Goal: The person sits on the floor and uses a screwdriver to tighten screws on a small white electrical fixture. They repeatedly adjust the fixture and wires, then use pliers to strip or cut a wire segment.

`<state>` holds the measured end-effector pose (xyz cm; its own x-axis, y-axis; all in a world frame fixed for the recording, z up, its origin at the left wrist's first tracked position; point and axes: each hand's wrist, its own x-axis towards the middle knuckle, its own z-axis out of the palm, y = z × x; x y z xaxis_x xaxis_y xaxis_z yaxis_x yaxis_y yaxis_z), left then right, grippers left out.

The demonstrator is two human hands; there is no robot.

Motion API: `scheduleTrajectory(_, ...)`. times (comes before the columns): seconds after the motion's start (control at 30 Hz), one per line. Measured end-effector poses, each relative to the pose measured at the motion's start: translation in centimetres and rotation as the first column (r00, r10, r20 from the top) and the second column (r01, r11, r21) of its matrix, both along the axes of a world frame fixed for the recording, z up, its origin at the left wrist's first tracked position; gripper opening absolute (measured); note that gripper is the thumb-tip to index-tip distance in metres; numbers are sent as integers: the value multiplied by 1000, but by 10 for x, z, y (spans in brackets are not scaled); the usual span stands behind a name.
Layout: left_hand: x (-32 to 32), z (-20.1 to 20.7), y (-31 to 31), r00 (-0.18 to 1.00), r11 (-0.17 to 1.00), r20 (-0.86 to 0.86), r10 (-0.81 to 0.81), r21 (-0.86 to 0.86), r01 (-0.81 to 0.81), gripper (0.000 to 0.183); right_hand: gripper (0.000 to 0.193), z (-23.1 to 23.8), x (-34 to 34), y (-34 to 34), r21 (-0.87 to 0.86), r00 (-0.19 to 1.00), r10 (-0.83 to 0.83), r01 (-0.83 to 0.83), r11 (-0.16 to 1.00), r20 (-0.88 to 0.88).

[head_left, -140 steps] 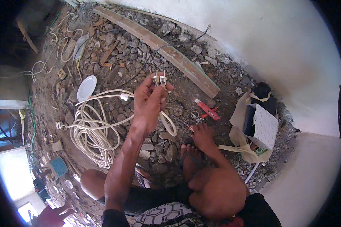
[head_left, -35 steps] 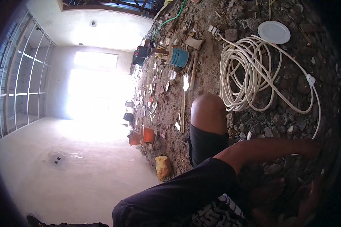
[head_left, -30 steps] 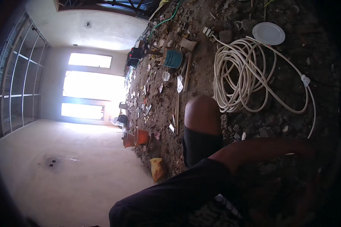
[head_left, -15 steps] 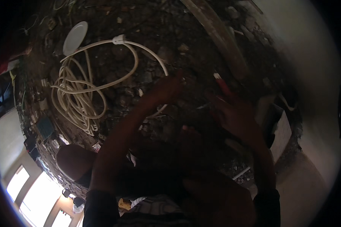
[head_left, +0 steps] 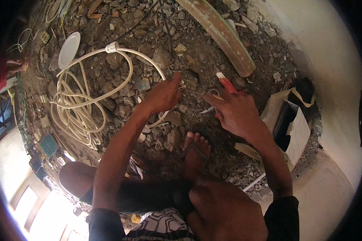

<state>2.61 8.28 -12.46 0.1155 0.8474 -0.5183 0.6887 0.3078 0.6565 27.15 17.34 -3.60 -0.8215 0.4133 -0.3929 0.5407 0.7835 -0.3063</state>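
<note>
My left hand [head_left: 165,95] is closed round a cream cable [head_left: 145,59]. Short stripped wire ends seem to poke out beside its fingertips, and another stretch of cable comes out below the hand. To the right, my right hand [head_left: 238,114] is curled round a red-handled tool [head_left: 228,85] with a flat pale tip; its exact kind is unclear. A thin silver piece [head_left: 208,109] shows by the right fingers, partly hidden. A white collar-like fitting [head_left: 112,47] sits on the cable, which runs left into a loose coil [head_left: 74,108].
Rubble and soil [head_left: 120,30] cover the ground. A white oval disc [head_left: 69,50] lies beyond the coil. A long worn beam [head_left: 221,34] slants at the far side. Right of my arm stands an opened carton [head_left: 298,136] near the pale wall [head_left: 330,80]. My sandalled foot [head_left: 197,150] is below the hands.
The picture has become much brighter, and the view has shifted slightly, so the ground things appear further left. Both hands keep nearly the same pose and hold.
</note>
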Motion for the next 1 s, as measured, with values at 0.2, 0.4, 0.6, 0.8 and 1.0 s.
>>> scheduleTrajectory(0.2, 2, -1, 2, 1000, 999, 6, 3, 40, -3, 41, 61, -4, 0, 1, -11, 1000, -3, 3, 1000, -23)
scheduleTrajectory(0.4, 2, -2, 0, 999, 1000, -39, 5, 21, -4, 39, 63, 3, -5, 4, -32, 999, 23, -22, 999, 30)
scheduleTrajectory(0.6, 4, -2, 1, 1000, 1000, -31, 2, 19, -1, 41, 64, -1, -8, 5, 194, 978, 100, -64, 979, -185)
scheduleTrajectory(0.8, 6, -6, -1, 997, 999, -81, -9, 40, 12, 38, 51, 5, -5, 16, 179, 982, 69, -38, 983, -175)
scheduleTrajectory(1.0, 7, 1, 2, 998, 1000, -66, -16, 23, 18, 36, 46, 4, -1, 29, -310, 966, -217, 167, 936, -137)
